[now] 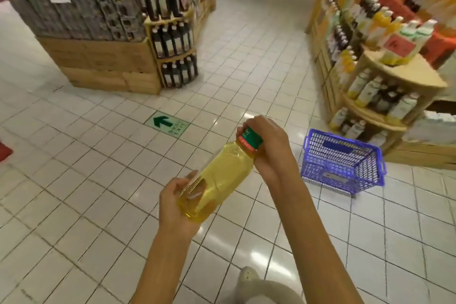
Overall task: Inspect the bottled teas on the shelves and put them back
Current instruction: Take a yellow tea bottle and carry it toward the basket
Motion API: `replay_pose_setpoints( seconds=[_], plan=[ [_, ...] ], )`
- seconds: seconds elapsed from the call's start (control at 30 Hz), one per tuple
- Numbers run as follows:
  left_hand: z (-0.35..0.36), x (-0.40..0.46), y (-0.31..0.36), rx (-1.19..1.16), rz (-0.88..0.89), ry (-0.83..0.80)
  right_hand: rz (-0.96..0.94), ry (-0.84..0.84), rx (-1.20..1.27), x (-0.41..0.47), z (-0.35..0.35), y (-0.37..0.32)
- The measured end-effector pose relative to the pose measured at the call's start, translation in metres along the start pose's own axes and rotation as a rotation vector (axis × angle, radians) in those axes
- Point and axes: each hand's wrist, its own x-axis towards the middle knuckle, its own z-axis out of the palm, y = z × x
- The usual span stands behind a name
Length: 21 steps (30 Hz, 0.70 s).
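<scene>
A: What's the room like?

B: A shop aisle with a white tiled floor. A green exit arrow sticker is on the tiles. A blue basket sits on the floor to the right, just beside a rounded wooden shelf of pale and yellow bottles. Further left stands a wooden display with dark bottles at its corner.

A: And the hands?

B: The left hand cups the base of a tea bottle of yellow liquid, fingers curled round it. The right hand is closed around its green cap. The bottle is tilted in mid-air above the floor.
</scene>
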Motion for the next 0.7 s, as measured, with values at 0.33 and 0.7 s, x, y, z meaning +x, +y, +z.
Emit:
replay_pose_setpoints(
  seconds=[0.33,0.7],
  plan=[
    [0.165,0.151,-0.086,0.222,-0.575,-0.037,-0.279,0.15,-0.192,0.117,-0.138,-0.107],
    [0.369,0.343,-0.208,0.529,-0.807,-0.247,-0.188,0.728,-0.57,0.238,-0.285,-0.22]
  ],
)
